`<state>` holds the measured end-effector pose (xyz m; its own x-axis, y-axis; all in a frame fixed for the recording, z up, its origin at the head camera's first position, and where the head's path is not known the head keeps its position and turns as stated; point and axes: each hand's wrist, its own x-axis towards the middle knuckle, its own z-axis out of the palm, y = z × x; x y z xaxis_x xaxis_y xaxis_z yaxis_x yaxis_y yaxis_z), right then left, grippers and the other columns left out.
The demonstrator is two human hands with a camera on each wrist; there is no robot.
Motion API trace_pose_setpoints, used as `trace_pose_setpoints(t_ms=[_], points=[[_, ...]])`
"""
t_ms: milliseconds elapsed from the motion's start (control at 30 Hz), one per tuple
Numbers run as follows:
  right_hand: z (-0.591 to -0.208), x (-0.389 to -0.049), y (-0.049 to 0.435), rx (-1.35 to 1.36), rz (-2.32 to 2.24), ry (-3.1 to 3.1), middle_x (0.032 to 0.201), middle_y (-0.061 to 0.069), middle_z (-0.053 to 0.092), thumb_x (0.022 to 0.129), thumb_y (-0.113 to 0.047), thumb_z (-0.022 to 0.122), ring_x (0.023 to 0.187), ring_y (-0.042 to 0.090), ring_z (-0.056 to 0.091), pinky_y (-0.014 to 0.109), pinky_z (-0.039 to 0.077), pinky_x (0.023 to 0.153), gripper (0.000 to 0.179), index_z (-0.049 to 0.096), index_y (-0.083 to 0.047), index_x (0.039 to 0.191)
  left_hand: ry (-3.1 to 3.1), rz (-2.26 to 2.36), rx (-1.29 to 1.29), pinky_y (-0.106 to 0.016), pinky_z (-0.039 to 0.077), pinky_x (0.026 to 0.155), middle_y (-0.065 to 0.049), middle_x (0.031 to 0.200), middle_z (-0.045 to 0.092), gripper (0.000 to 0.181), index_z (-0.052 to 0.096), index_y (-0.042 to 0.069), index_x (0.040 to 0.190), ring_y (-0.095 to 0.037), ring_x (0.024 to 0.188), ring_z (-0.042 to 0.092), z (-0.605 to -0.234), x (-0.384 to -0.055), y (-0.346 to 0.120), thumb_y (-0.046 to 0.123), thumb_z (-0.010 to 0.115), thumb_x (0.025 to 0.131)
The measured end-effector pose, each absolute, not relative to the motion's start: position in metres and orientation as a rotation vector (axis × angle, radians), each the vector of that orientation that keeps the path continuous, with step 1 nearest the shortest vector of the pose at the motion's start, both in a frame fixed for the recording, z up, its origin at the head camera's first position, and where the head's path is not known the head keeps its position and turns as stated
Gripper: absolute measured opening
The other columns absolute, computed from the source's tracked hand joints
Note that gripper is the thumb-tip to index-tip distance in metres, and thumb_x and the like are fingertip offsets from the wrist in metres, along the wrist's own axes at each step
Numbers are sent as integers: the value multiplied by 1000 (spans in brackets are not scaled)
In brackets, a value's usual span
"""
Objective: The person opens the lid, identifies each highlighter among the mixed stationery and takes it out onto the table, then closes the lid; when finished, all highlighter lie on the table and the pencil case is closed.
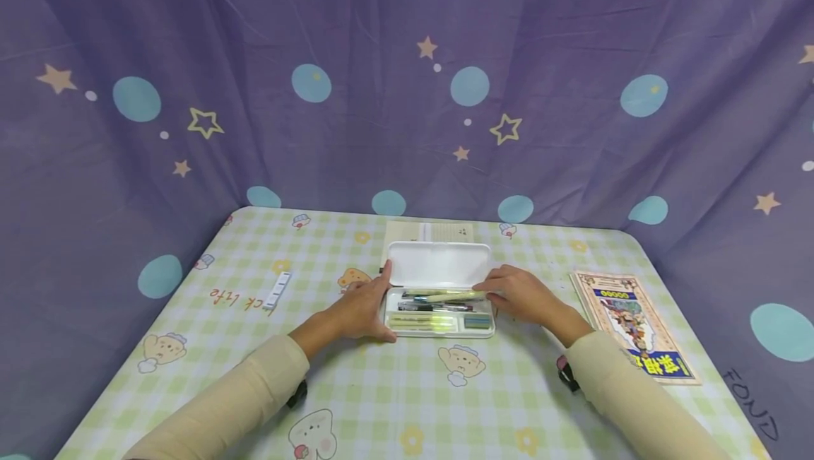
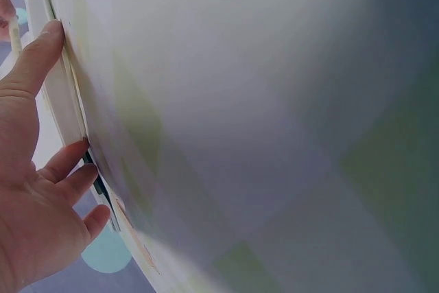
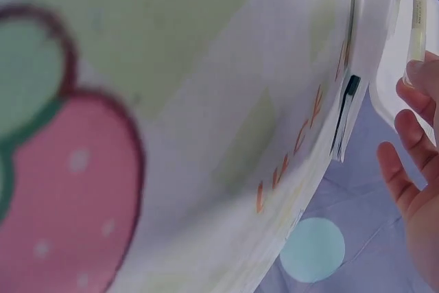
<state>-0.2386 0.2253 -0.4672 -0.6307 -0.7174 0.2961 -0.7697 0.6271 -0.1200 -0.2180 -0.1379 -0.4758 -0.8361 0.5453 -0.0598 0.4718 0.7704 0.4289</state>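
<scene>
An open white pencil case [image 1: 439, 335] lies on the table with its lid [image 1: 440, 263] tipped back. My left hand [image 1: 364, 308] grips the case's left end, thumb on the near edge and fingers at the back edge. In the right wrist view, a pale yellow highlighter-like pen [image 3: 418, 18] is pinched between the thumb and index finger of my right hand [image 3: 422, 142]. That pen lies across the top of the case in the head view. Below it are dark pens [image 1: 439, 308], yellowish pens [image 1: 420, 322] and a small grey-green block [image 1: 477, 321].
Behind the case lies a beige notebook [image 1: 429, 230], partly hidden by the lid. Illustrated books [image 1: 636, 326] are stacked at the right. A small white-and-blue strip [image 1: 278, 290] lies at the left. A purple curtain [image 1: 394, 142] hangs beyond the checked tablecloth.
</scene>
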Motion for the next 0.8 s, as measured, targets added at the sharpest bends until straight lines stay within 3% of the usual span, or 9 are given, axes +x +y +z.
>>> trace_pose_setpoints(t_ms=[567,800], points=[[-465,-232,266,1043,413,-2679,98,-7,74,87,-7,79,89,15,66,38,55,75,30,80,-21,113,2790,602,817,-57,32,114,-16,152,52,150,-8,-1,162,-31,140,51,-475,-218,-138,53,93,65],[-467,-228,284,962,460,-2740,103,-5,75,90,-11,76,92,17,68,42,56,80,27,79,-23,115,2791,607,813,-57,32,113,-16,152,52,150,-8,-1,162,-31,140,51,-476,-218,-138,53,93,65]])
